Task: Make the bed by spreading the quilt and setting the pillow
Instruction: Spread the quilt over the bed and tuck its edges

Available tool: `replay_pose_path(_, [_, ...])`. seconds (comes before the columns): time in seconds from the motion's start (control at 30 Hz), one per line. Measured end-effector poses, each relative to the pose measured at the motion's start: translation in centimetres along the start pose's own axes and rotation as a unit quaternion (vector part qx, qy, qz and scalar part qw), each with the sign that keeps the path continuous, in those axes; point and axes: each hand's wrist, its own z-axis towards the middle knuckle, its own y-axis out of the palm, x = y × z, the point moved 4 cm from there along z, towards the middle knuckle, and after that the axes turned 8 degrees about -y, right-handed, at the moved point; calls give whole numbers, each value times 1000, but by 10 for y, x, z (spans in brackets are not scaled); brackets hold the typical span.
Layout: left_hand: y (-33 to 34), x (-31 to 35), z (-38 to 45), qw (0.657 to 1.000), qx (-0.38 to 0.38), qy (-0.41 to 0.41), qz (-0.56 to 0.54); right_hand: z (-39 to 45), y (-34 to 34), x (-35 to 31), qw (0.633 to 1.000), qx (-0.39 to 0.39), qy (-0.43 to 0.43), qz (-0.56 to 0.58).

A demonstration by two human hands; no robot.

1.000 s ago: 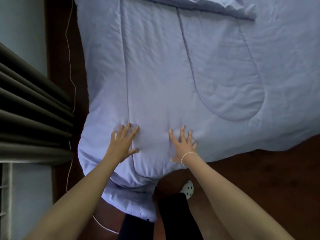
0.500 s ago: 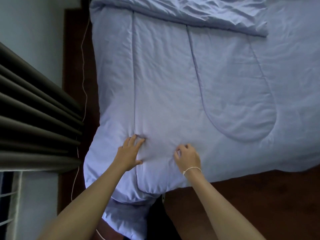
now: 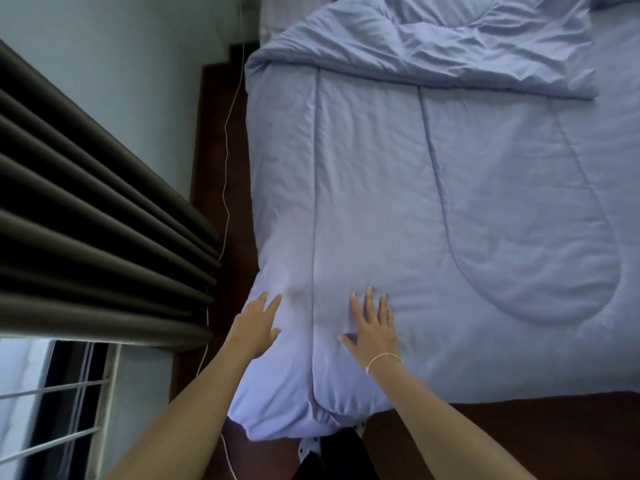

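Quilt (image 3: 450,220) spread flat over near part of bed — far end bunched, still to smooth. Left hand (image 3: 256,327) and right hand (image 3: 374,327) fingers splayed, palms pressing near-left corner, holding nothing. Pillow not clearly visible — setting apparently left.

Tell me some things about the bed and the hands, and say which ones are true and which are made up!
1. Both hands lie flat and open on the quilt. True: the left hand and the right hand have their fingers spread.
2. The quilt is bright red. False: it is pale blue.
3. The right wrist wears a thin bracelet. True.
4. The far end of the quilt is smooth. False: it is bunched and wrinkled there.
5. The curtain hangs to the right of the bed. False: it hangs to the left.
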Motion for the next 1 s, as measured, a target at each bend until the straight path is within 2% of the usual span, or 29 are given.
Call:
replay_pose_path(0.1, [-14, 0, 8, 1000, 12, -3, -19, 3, -2, -7, 1000, -10, 16, -3])
replay_pose_path(0.3, [-28, -3, 24, 999, 40, 30, -20, 9, -8, -18, 1000, -5, -6, 16])
replay_pose_path(0.47, [-39, -23, 53, 996, 45, 77, -30, 43, -21, -38, 998, 45, 1, 41])
replay_pose_path(0.57, [-61, -39, 84, 990, 58, 124, -47, 74, -46, -54, 987, 83, 97, 100])
replay_pose_path(0.67, [-93, -62, 121, 977, 72, 173, -99, 104, -77, -74, 954, 119, 208, 181])
replay_pose_path(0.77, [-126, -89, 150, 963, 94, 199, -159, 130, -91, -88, 921, 138, 283, 229])
replay_pose_path(0.83, [-149, -110, 163, 954, 102, 211, -187, 149, -97, -102, 900, 146, 311, 269])
replay_pose_path(1.0, [-207, -150, 194, 941, 120, 253, -187, 193, -121, -150, 883, 156, 310, 316])
